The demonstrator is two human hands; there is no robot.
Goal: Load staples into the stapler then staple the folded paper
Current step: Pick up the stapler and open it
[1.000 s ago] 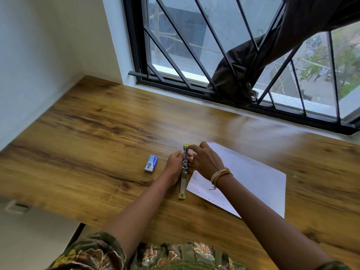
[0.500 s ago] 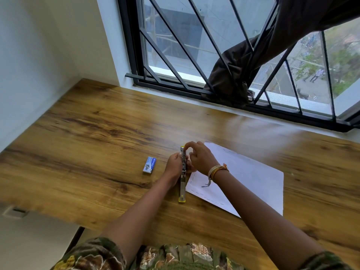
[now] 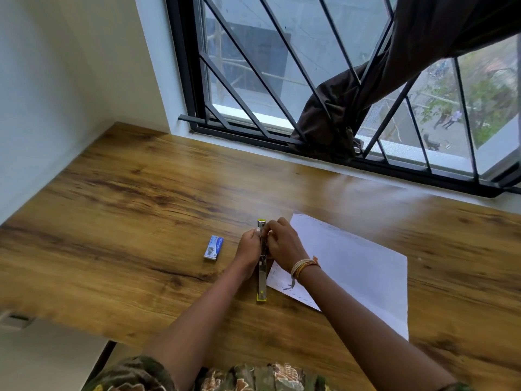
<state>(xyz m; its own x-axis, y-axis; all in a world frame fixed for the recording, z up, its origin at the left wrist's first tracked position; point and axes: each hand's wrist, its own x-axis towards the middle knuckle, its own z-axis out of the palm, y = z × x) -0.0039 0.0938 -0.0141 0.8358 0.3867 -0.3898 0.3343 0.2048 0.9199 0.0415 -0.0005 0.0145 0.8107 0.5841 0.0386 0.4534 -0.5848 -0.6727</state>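
Observation:
A yellow and metal stapler (image 3: 262, 277) lies opened out flat on the wooden table (image 3: 127, 221), running toward and away from me. My left hand (image 3: 249, 251) grips its left side near the far end. My right hand (image 3: 282, 245) presses fingers onto the stapler's metal channel from the right; whether staples are under the fingers is hidden. The white folded paper (image 3: 352, 266) lies just right of the stapler, partly under my right wrist. A small blue staple box (image 3: 214, 247) rests on the table left of my left hand.
A barred window (image 3: 282, 94) with a dark curtain (image 3: 352, 108) tucked through the bars runs along the table's far edge. A white wall (image 3: 56, 94) borders the table on the left. The table's near edge is close to my body.
Both hands stay on the stapler's far half, with the right fingers shifting slightly along the channel. The stapler, paper and staple box keep their places on the table.

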